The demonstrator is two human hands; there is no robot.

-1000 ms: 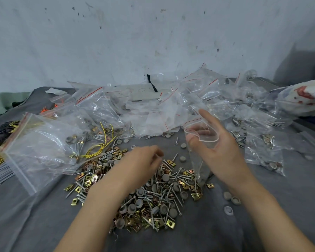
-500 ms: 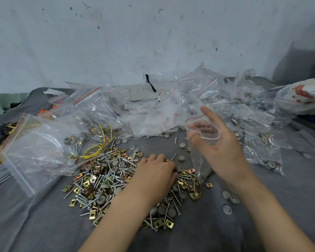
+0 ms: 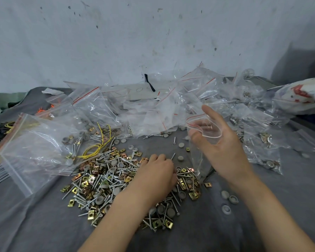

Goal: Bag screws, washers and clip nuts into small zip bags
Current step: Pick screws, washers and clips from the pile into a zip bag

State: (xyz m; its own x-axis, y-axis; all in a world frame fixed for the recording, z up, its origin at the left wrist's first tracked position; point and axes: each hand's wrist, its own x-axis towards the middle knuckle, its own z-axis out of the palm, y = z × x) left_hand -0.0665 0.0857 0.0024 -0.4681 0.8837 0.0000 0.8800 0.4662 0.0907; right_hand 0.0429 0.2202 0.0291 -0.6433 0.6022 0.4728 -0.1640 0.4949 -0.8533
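We hold the bag (image 3: 197,157) upright in our right hand (image 3: 224,150). Thumb and fingers pinch its mouth open, and its bottom touches the cloth (image 3: 244,224) just right of the pile (image 3: 105,179). Left hand (image 3: 155,177) is palm-down on the pile, fingers curled under. We can't tell if they grip anything.

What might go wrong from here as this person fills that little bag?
1. The right hand holds the small zip bag open by itself; its mouth looks narrow, so pieces might miss and scatter on the grey cloth.
2. The left hand rests on the mixed pile; what its fingers grasp is hidden, so the mix may be wrong.
3. Pointed screws might pierce the thin bag.
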